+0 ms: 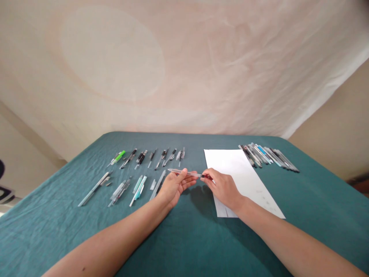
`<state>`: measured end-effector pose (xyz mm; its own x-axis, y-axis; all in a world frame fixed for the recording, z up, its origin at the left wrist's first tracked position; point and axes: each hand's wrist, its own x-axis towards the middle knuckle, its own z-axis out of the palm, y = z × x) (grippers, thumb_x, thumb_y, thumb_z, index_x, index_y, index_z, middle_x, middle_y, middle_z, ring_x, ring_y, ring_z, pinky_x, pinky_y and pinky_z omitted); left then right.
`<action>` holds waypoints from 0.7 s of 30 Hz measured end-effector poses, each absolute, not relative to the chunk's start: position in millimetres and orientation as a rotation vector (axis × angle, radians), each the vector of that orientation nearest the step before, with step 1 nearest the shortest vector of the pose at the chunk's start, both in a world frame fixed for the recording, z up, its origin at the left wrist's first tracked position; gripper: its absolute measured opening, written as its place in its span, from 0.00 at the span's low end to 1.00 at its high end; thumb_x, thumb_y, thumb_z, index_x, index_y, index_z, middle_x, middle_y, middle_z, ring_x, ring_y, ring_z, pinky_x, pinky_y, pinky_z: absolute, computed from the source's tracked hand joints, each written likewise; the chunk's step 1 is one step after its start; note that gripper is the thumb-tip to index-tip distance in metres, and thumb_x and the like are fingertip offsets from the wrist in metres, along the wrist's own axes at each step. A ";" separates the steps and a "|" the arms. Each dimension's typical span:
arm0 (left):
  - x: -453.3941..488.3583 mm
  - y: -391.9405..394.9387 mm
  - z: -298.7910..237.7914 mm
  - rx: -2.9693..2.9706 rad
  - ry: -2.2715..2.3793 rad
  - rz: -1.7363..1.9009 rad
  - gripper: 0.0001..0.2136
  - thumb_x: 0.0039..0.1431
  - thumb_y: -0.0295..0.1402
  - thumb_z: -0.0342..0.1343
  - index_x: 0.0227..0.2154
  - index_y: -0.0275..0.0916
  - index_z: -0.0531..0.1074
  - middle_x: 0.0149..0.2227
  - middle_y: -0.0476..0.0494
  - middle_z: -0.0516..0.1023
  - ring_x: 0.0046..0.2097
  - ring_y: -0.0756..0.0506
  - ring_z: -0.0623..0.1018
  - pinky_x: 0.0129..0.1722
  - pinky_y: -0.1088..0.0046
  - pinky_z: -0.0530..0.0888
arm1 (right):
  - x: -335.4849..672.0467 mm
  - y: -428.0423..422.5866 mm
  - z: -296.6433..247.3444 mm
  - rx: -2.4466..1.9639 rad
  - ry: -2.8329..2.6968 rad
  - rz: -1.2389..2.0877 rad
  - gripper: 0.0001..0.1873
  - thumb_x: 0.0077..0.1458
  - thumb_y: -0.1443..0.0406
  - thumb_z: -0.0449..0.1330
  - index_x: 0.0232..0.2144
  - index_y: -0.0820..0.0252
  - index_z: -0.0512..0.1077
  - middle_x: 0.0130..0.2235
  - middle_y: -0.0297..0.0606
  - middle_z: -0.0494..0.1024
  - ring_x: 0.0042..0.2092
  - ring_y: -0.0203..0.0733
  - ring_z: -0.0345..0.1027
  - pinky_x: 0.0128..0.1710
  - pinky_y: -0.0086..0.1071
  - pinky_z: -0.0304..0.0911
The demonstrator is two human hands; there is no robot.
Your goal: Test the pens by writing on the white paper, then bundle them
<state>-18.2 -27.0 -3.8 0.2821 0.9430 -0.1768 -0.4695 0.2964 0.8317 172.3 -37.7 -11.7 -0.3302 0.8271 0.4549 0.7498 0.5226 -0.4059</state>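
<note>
Between my two hands a slim clear pen (pixel 193 174) lies nearly level, its pale pointed end to the left and a dark end to the right. My left hand (pixel 179 185) grips its barrel between thumb and fingers. The fingertips of my right hand (pixel 221 185) pinch the dark end; whether a cap or plug is in them is hidden. Under my right hand and forearm is a white sheet of paper (pixel 239 165). Just left of my left hand lie a clear pen barrel (pixel 158 184) and a small clear cap (pixel 152 184).
A green cloth (pixel 184 238) covers the table. Two rows of disassembled pens lie left, including a green pen (pixel 118 156), turquoise pen parts (pixel 140 189) and a long pale pen (pixel 93 189). A row of whole pens (pixel 268 156) lies back right. A pale fabric backdrop (pixel 184 77) hangs behind.
</note>
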 end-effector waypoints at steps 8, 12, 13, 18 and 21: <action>-19.0 -27.1 -5.6 0.770 0.759 1.058 0.13 0.59 0.34 0.55 0.37 0.25 0.74 0.39 0.28 0.78 0.38 0.44 0.80 0.42 0.68 0.76 | 172.8 -39.8 -8.5 -1.301 -2.204 0.181 0.17 0.64 0.56 0.44 0.32 0.57 0.67 0.26 0.32 0.74 0.27 0.34 0.68 0.29 0.26 0.55; -19.6 -26.2 -6.0 0.764 0.775 1.074 0.13 0.59 0.34 0.55 0.36 0.25 0.74 0.40 0.28 0.78 0.39 0.43 0.79 0.42 0.67 0.76 | 172.6 -39.6 -7.9 -1.308 -2.136 0.211 0.12 0.61 0.55 0.51 0.38 0.56 0.65 0.31 0.32 0.75 0.30 0.35 0.70 0.29 0.26 0.56; -19.8 -25.8 -5.9 0.760 0.782 1.077 0.12 0.59 0.33 0.55 0.35 0.25 0.74 0.40 0.28 0.78 0.39 0.43 0.79 0.42 0.67 0.76 | 172.5 -39.4 -8.2 -1.308 -2.133 0.207 0.11 0.61 0.56 0.51 0.38 0.56 0.65 0.31 0.32 0.76 0.30 0.35 0.70 0.29 0.26 0.56; -19.4 -24.7 -4.9 0.743 0.784 1.070 0.11 0.59 0.33 0.55 0.35 0.25 0.74 0.39 0.29 0.78 0.38 0.43 0.80 0.41 0.68 0.77 | 171.3 -38.9 -9.9 -1.341 -2.189 0.166 0.11 0.64 0.59 0.45 0.38 0.57 0.65 0.29 0.32 0.75 0.28 0.35 0.70 0.26 0.27 0.55; -18.6 -25.5 -3.8 0.738 0.784 1.077 0.11 0.59 0.32 0.55 0.35 0.26 0.74 0.40 0.29 0.78 0.38 0.43 0.80 0.41 0.68 0.77 | 170.8 -38.4 -10.5 -1.340 -2.191 0.165 0.11 0.63 0.57 0.47 0.40 0.57 0.64 0.31 0.33 0.76 0.29 0.36 0.71 0.27 0.27 0.55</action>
